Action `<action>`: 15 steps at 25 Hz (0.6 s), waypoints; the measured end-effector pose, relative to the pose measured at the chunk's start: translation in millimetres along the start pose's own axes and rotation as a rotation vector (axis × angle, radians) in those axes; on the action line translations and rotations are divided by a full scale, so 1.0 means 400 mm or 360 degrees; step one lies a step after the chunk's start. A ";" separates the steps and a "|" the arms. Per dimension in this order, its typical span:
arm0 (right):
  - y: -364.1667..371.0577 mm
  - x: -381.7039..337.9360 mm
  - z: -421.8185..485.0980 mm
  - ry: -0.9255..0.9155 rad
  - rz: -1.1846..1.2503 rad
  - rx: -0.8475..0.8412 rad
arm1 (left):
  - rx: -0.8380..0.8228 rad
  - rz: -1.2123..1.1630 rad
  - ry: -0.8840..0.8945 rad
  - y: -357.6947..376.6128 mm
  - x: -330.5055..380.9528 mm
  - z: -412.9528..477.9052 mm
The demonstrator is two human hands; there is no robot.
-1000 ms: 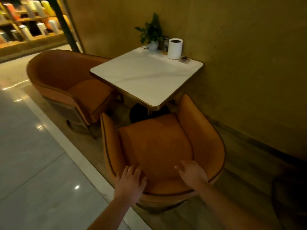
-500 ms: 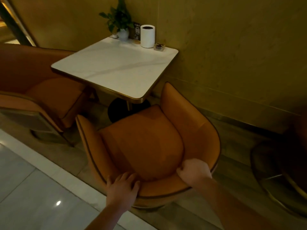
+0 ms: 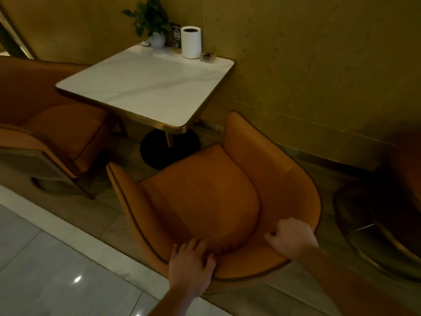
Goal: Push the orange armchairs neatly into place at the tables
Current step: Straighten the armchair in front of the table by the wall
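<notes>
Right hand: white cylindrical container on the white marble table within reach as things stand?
Probably not. The right hand grips the orange armchair; its seat and the whole white marble table lie between it and the white cylindrical container by the wall.

We are looking at a café or restaurant seating nook. A small marble-topped table [image 3: 145, 92] with a brass rim is standing on a pedestal against the wall, the near orange armchair [image 3: 205, 197] and a second orange armchair [image 3: 57, 128] are facing it, and a numbered table sign [image 3: 175, 37], potted plant [image 3: 150, 19] and white canister [image 3: 191, 42] are lining its far edge.
</notes>
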State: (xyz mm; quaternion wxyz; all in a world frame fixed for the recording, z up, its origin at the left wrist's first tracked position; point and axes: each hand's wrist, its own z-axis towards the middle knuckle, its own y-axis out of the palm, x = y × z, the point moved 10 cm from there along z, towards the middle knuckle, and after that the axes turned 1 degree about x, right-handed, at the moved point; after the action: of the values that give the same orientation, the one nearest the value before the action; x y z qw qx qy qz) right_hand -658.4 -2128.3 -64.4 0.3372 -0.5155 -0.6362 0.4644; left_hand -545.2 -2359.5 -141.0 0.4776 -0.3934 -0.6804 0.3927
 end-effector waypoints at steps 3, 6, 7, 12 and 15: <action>-0.015 0.013 0.032 -0.0022 -0.0032 0.0074 | 0.0031 0.0003 0.0006 -0.010 0.015 0.040; -0.032 0.037 0.077 0.0010 0.0017 0.0103 | 0.0041 0.0029 0.0042 -0.017 0.040 0.102; -0.035 0.041 0.087 0.0017 0.0057 0.0123 | 0.0031 0.0028 0.0057 -0.015 0.046 0.121; -0.041 -0.010 0.049 0.0050 0.0050 0.0482 | -0.0002 0.0034 0.0092 -0.012 0.074 0.186; -0.070 0.018 0.071 0.0151 0.0106 0.0503 | 0.0043 0.0044 0.0132 -0.023 0.109 0.216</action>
State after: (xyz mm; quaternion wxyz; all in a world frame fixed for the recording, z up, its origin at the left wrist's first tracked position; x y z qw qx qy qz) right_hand -695.5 -2129.2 -48.0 0.4282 -0.4982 -0.5213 0.5448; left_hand -639.7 -2336.9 -138.2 0.5052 -0.4121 -0.6492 0.3917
